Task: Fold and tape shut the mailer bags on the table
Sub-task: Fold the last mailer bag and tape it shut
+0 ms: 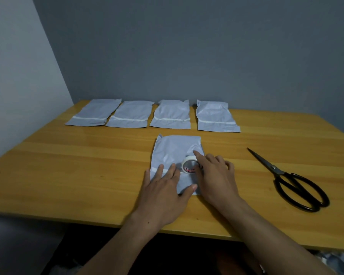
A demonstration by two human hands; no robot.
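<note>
My L hand (163, 191) lies flat, fingers straight, pressing the mailer bag (175, 149) near the table (68, 185) front edge. R hand (214, 175) grips the tape roll (188, 165) standing on that bag. 4 more bags (131, 114) lie in a row at back, scissors (274, 168) to the R.

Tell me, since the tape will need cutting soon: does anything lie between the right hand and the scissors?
Nothing visible does. Only bare table separates the right hand, holding the tape roll on the near bag, from the scissors to its right.
</note>
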